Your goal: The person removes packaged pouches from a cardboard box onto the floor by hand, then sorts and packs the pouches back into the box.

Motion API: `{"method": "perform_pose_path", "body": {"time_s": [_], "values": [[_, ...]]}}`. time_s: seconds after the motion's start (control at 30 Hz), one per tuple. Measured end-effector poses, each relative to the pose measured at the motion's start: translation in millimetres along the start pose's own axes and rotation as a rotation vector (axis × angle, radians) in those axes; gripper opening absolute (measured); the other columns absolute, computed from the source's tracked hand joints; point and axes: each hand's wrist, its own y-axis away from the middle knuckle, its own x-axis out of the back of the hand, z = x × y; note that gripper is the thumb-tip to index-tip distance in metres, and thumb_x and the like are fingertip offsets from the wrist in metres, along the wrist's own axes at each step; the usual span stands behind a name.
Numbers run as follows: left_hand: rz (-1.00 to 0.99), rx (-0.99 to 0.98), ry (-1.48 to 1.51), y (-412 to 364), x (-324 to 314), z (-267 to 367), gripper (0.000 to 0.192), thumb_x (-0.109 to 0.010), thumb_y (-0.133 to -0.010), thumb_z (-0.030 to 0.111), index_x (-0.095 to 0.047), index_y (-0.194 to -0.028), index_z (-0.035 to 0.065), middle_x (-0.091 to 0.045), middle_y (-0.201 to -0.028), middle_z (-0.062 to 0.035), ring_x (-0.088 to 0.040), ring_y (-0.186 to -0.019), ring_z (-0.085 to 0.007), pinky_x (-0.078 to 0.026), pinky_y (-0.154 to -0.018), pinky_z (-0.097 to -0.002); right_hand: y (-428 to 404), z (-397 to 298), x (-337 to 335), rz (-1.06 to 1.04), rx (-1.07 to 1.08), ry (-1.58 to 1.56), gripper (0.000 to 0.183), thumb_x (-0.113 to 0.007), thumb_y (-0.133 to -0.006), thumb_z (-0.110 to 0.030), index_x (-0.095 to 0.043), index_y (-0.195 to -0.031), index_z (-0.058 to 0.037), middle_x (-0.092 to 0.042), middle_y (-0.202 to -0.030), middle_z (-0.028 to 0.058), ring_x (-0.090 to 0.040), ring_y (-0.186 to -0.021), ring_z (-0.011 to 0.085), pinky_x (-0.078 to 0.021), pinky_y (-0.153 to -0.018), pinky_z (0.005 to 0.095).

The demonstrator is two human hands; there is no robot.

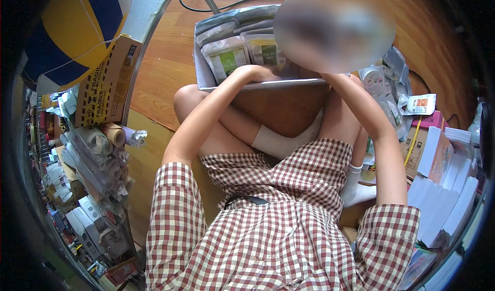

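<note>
A white open box (270, 85) stands on the floor in front of my crossed legs. Rows of stand-up pouches fill its left part; a pouch with a green label (229, 60) leans at the near left, and another green-labelled pouch (267, 53) is beside it. My left hand (265, 73) reaches over the near rim into the box, its fingers smeared by motion and partly hidden, so its grip is unclear. From the right, my right wrist (328, 81) meets the box's near right corner, while a blurred oval covers that hand and the box's right part.
Loose pouches (386, 93) lie in a heap right of the box. Closer on the right are a cardboard carton (412, 151) and stacked books or paper (433, 202). At left are a ball (77, 28), a carton with printed tape (106, 82) and wrapped rolls (96, 148). A black cable (232, 8) crosses the floor beyond.
</note>
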Motion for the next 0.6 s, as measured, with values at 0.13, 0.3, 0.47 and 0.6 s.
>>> {"method": "perform_pose_path", "body": {"time_s": [0.13, 0.3, 0.47, 0.6], "values": [[0.088, 0.004, -0.119, 5, 2, -9, 0.053, -0.043, -0.085, 0.037, -0.044, -0.126, 0.0037, -0.042, -0.129, -0.0222, -0.04, -0.121, -0.0328, -0.03, -0.101, -0.0372, -3, 2, -5, 0.05, 0.178, 0.184, 0.074, -0.077, -0.058, -0.018, -0.043, -0.122, -0.0043, -0.058, -0.107, 0.0217, -0.058, -0.096, 0.0323, -0.0476, -0.082, 0.0375], [0.039, 0.184, -0.311, 0, 4, -28, 0.048, -0.047, -0.082, 0.036, -0.055, -0.115, 0.0012, -0.053, -0.114, -0.0244, -0.05, -0.109, -0.0346, -0.038, -0.093, -0.0383, 1, 5, -8, -0.072, 0.058, 0.47, 0.065, -0.072, -0.067, -0.026, -0.045, -0.118, 0.0027, -0.059, -0.104, 0.0232, -0.057, -0.099, 0.0351, -0.0452, -0.084, 0.0384], [-0.022, 0.116, -0.135, -14, 1, -19, 0.054, -0.043, -0.086, 0.045, -0.053, -0.118, 0.0025, -0.051, -0.12, -0.0213, -0.048, -0.113, -0.0317, -0.034, -0.097, -0.0348, 4, -11, -2, -0.079, 0.134, 0.425, 0.045, -0.055, -0.07, 0.0, -0.052, -0.115, -0.0028, -0.058, -0.103, 0.0249, -0.057, -0.098, 0.0364, -0.0457, -0.081, 0.0413], [0.04, 0.122, -0.019, -25, 4, -3, 0.06, -0.038, -0.088, 0.051, -0.048, -0.125, 0.0049, -0.046, -0.128, -0.0177, -0.042, -0.12, -0.0299, -0.027, -0.103, -0.0328, 21, -44, 4, 0.113, 0.007, 0.463, 0.04, -0.05, -0.069, 0.0, -0.049, -0.109, 0.0021, -0.059, -0.092, 0.0263, -0.057, -0.091, 0.0394, -0.0471, -0.074, 0.0447]]}}
